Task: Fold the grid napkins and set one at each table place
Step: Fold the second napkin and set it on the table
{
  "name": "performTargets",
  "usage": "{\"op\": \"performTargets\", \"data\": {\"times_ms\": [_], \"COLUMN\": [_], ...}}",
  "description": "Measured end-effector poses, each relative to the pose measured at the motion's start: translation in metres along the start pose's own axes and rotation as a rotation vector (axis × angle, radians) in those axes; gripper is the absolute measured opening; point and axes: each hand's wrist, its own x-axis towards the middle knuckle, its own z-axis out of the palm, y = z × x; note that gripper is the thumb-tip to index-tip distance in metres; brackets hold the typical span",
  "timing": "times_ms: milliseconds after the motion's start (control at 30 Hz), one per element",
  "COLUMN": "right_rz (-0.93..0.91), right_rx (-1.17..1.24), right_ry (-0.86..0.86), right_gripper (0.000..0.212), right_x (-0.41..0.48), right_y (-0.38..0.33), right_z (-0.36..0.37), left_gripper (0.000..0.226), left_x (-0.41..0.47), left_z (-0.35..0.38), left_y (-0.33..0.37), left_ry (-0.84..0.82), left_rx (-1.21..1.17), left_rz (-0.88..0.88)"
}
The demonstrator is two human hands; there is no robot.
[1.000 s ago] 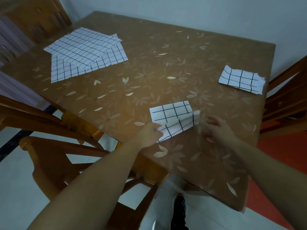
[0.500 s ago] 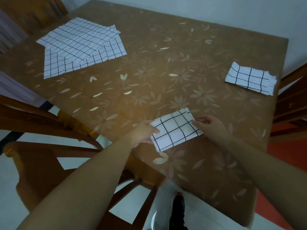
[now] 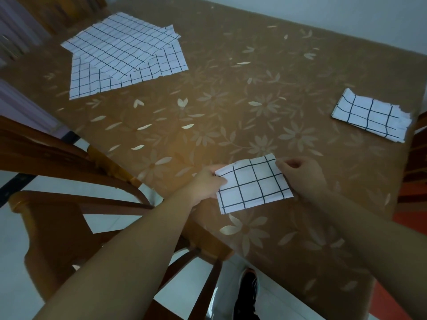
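Observation:
A folded white napkin with a black grid (image 3: pixel 253 184) lies near the table's front edge. My left hand (image 3: pixel 205 182) pinches its left edge. My right hand (image 3: pixel 302 175) holds its right edge, fingers curled at the top right corner. A second folded grid napkin (image 3: pixel 372 117) lies at the right edge of the table. A pile of unfolded grid napkins (image 3: pixel 124 54) is spread at the far left corner.
The brown table (image 3: pixel 231 100) has a pale flower pattern. A wooden chair (image 3: pixel 76 181) stands at its left front side, another chair (image 3: pixel 416 169) at the right edge. My shoe (image 3: pixel 246 294) shows on the pale floor below.
The napkin's lower half has been folded up and flattened into a compact rectangle. Both hands have closed in on its two side edges.

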Motion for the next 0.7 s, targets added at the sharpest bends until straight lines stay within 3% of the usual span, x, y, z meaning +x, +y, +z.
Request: {"op": "performTargets", "data": {"times_ms": [167,433,700], "right_rz": [0.006,0.059,0.038], "right_rx": [-0.046,-0.176,-0.311], "right_ry": [-0.067,-0.061,-0.008], "right_gripper": [0.013,0.017,0.020], "right_x": [0.006,0.007,0.005], "right_y": [0.000,0.003,-0.002], "right_z": [0.003,0.005,0.010], "left_gripper": [0.042,0.035,0.033], "left_x": [0.002,0.012,0.021], "left_z": [-0.003,-0.009,-0.009], "left_y": [0.001,-0.013,-0.011], "left_ry": [-0.004,0.303,0.439], "left_rx": [0.004,0.122,0.149], "left_rz": [0.016,0.083,0.186]}}
